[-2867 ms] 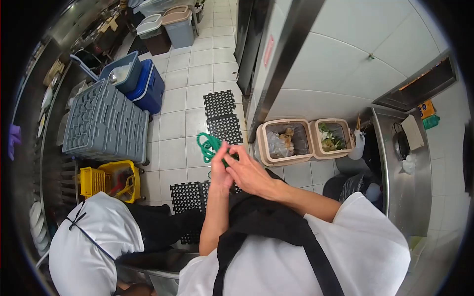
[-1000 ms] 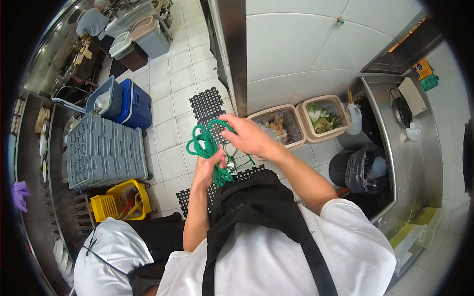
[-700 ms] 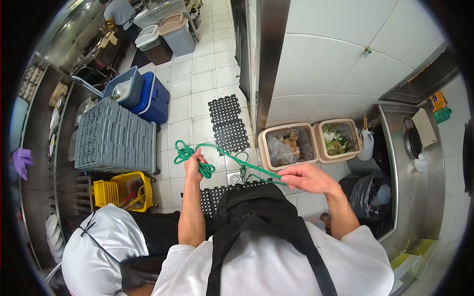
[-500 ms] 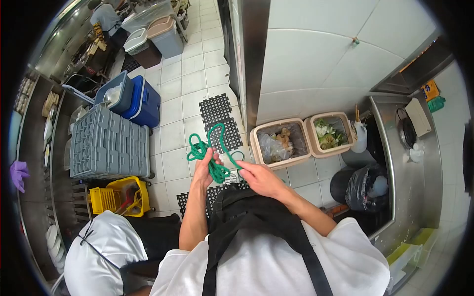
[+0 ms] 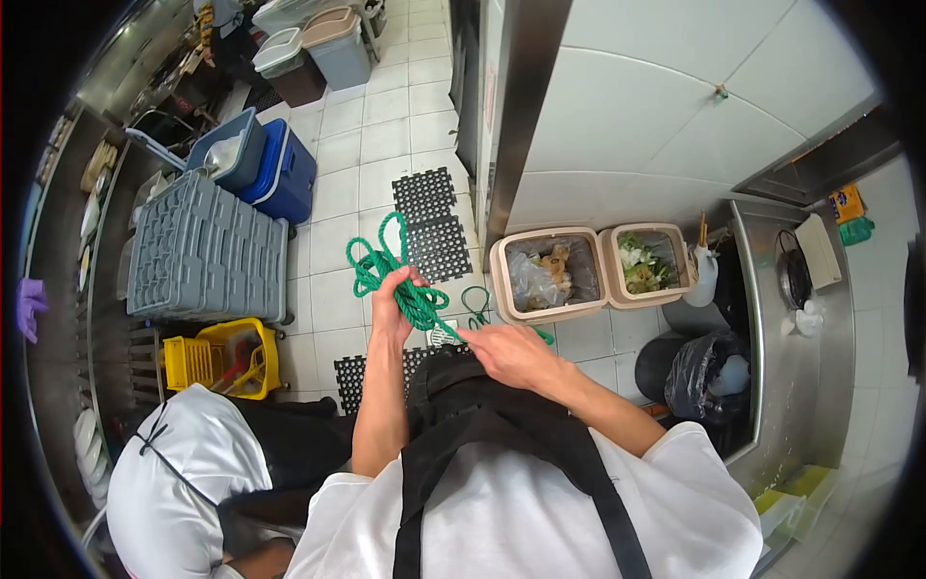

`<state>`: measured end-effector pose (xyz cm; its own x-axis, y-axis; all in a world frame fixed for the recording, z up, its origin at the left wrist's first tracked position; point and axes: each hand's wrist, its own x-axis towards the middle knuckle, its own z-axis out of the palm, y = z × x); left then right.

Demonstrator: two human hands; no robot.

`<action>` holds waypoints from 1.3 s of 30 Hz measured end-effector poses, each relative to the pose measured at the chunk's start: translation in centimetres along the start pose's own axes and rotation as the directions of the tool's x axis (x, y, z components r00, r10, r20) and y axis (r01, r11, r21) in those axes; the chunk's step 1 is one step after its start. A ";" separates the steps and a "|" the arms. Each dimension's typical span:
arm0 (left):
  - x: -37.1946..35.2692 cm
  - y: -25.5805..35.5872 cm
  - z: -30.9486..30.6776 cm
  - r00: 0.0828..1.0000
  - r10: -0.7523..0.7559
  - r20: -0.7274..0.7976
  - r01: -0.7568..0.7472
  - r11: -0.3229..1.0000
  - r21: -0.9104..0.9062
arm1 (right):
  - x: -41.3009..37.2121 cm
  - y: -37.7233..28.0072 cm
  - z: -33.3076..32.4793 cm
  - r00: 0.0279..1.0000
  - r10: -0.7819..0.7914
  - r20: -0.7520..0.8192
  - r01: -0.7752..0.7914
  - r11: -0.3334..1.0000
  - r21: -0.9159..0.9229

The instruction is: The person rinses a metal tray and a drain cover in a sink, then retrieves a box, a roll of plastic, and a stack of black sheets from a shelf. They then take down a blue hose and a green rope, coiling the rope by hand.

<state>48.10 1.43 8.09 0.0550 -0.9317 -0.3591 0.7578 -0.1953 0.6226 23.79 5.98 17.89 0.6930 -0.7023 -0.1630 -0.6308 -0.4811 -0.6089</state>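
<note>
A green rope is gathered in several loops in front of my body. My left hand is closed around the middle of the bundle, with loops sticking out above and to its left. My right hand pinches a strand at the bundle's lower right end. A loose length of the same rope dangles past my right hand, with one loop above it and a bit showing beyond the knuckles. The rest of that tail is hidden behind the hand.
Two beige bins with food waste and plastic stand by the wall at right. Grey crates, a blue cooler and a yellow bucket line the left. Another person bends close at lower left. Black mats lie on the tiles.
The strand that arched up between my hands now lies along the bundle. My right hand has come slightly left, close to the coils. The view has shifted a little.
</note>
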 end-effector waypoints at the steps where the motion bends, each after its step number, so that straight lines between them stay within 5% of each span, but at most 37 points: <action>1: 0.2 0.0 0.2 1.000 -0.002 0.029 0.002 1.000 -0.006 | -0.2 0.9 0.1 1.000 -0.001 -0.011 0.001 0.999 0.041; 8: -0.8 -0.2 3.0 0.987 0.044 0.153 -0.042 0.999 -0.012 | -0.9 5.4 -1.3 0.997 -0.062 0.038 0.051 0.965 0.257; 10: -1.7 0.0 4.3 0.977 -0.003 0.212 -0.006 0.999 0.040 | -1.0 5.8 -2.7 0.997 0.038 -0.064 0.015 0.740 0.673; 14: -2.8 -0.8 6.7 0.937 -0.203 0.285 0.043 0.876 0.481 | 3.0 3.8 -5.1 0.926 0.293 -0.240 0.054 0.523 0.850; 15: -2.8 -1.4 7.2 0.927 -0.242 0.286 0.062 0.852 0.520 | 3.3 2.7 -5.6 0.921 0.303 -0.246 0.054 0.527 0.848; 17: -3.4 -1.9 8.7 0.936 -0.203 0.289 -0.001 0.816 0.578 | 4.2 0.9 -6.9 0.953 0.064 -0.295 0.096 0.861 0.499; 18: -3.9 -1.7 9.6 0.946 -0.162 0.282 -0.056 0.771 0.634 | 4.7 0.3 -7.2 0.952 0.067 -0.298 0.094 0.864 0.494; 20: -4.1 -1.1 11.0 0.955 -0.137 0.264 -0.051 0.798 0.600 | 5.4 -0.5 -7.4 0.908 -0.152 -0.392 0.190 0.980 0.060; 25: -3.5 1.1 11.1 0.950 -0.141 0.279 -0.085 0.743 0.664 | 7.6 -2.3 -8.3 0.856 -0.098 -0.508 0.245 0.942 0.230; 27: -3.7 1.7 11.1 0.962 -0.040 0.271 -0.140 0.778 0.613 | 8.2 -2.9 -8.3 0.890 0.075 -0.450 0.159 0.873 0.461; 28: -3.3 2.1 10.4 0.963 -0.033 0.269 -0.146 0.773 0.617 | 8.8 -2.8 -8.4 0.889 0.068 -0.453 0.169 0.871 0.462; 30: -3.7 2.2 9.2 0.943 -0.061 0.328 -0.164 0.770 0.616 | 9.1 -2.6 -7.6 0.722 -0.097 -0.685 0.346 0.908 0.236; 32: -4.7 2.8 9.8 0.933 -0.085 0.350 -0.161 0.770 0.617 | 9.8 -2.8 -7.3 0.753 0.004 -0.658 0.345 0.849 0.400; 34: -5.5 3.1 10.2 0.895 -0.247 0.372 -0.047 0.775 0.630 | 10.5 -3.3 -7.4 0.890 0.007 -0.455 0.338 0.658 0.672; 35: -5.3 3.2 9.6 0.899 -0.276 0.341 0.004 0.782 0.623 | 10.4 -3.0 -8.0 0.954 -0.085 -0.286 0.250 0.751 0.611; 36: -5.0 3.0 8.9 0.893 -0.290 0.343 0.016 0.783 0.622 | 10.3 -2.9 -7.7 0.956 -0.068 -0.285 0.236 0.753 0.614; 38: -4.0 2.3 7.9 0.838 -0.225 0.498 -0.136 0.797 0.588 | 10.7 -2.9 -6.8 0.951 -0.191 -0.241 0.237 0.955 0.179; 39: -4.1 2.0 7.7 0.886 -0.193 0.423 -0.075 0.839 0.539 | 10.5 -3.1 -6.3 0.933 -0.217 -0.286 0.250 0.964 0.085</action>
<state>44.37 2.50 16.15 -0.3722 -0.9168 -0.1444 0.2809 -0.2596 0.9240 30.85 -3.23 22.95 0.6835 -0.7015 0.2018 -0.4053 -0.5947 -0.6944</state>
